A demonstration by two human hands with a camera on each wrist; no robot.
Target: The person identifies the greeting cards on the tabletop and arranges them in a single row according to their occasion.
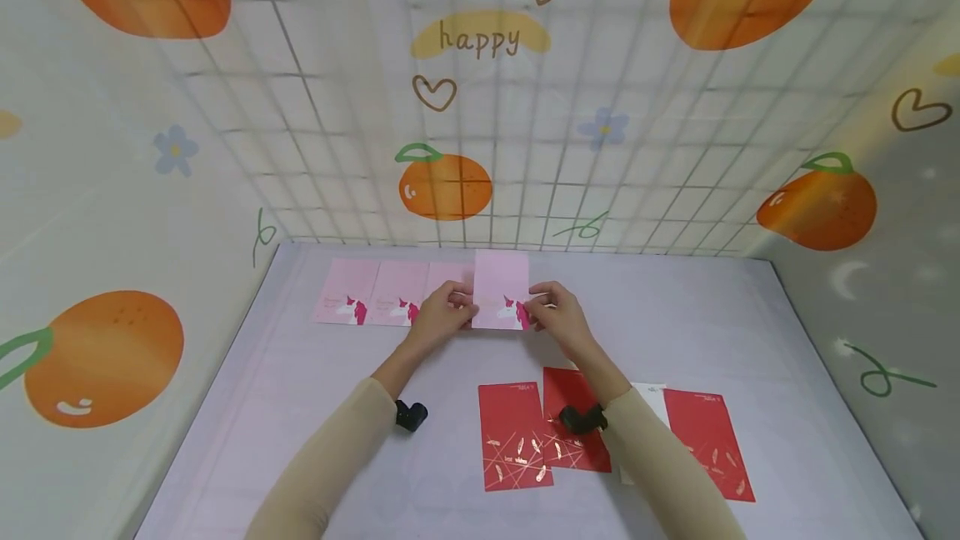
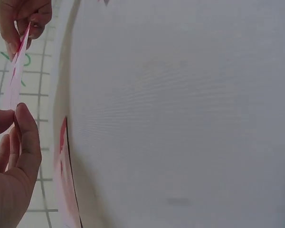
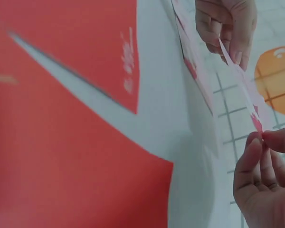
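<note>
A pink card with a unicorn print (image 1: 501, 282) is held up above the table by both hands. My left hand (image 1: 444, 309) pinches its left edge between thumb and fingers, and my right hand (image 1: 561, 319) pinches the lower right edge. In the left wrist view the card (image 2: 15, 78) is seen nearly edge-on between the two hands. To the left, a row of matching pink cards (image 1: 347, 290) lies at the back of the table, the nearest partly hidden by my left hand.
Red cards with gold print (image 1: 516, 440) lie toward the front right of the table (image 1: 247, 407), some partly under the right forearm. A white card (image 1: 649, 394) shows beside them. Printed fabric with a grid (image 1: 517, 123) hangs behind the table.
</note>
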